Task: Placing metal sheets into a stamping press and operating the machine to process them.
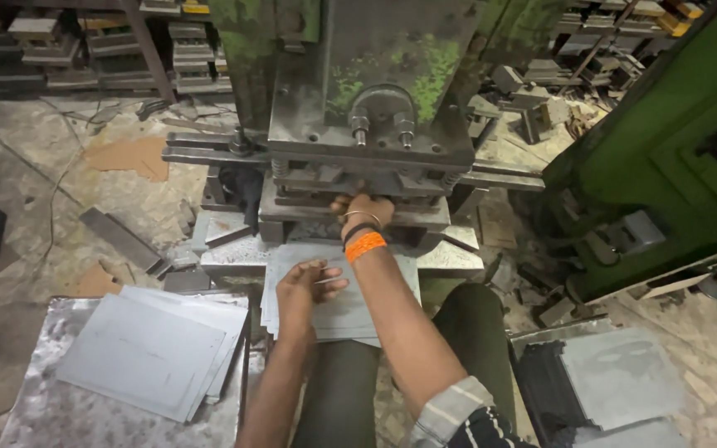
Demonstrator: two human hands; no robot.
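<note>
We are reaching our right hand (pixel 364 209) under the press die (pixel 367 178), grip hidden; our open left hand (pixel 307 284) is flattening the sheet stack (pixel 350 307) — fingers could get crushed

We note a stained, cracked concrete floor (pixel 35 158) littered with metal offcuts. Dark shelving (pixel 60 41) stacked with steel blocks lines the rear. A green-painted machine frame (pixel 665 141) stands at right. Lighting is dim and even.

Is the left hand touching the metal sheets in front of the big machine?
Touching. The head view shows the left hand lying flat on the top metal sheet, fingers spread on it.
</note>
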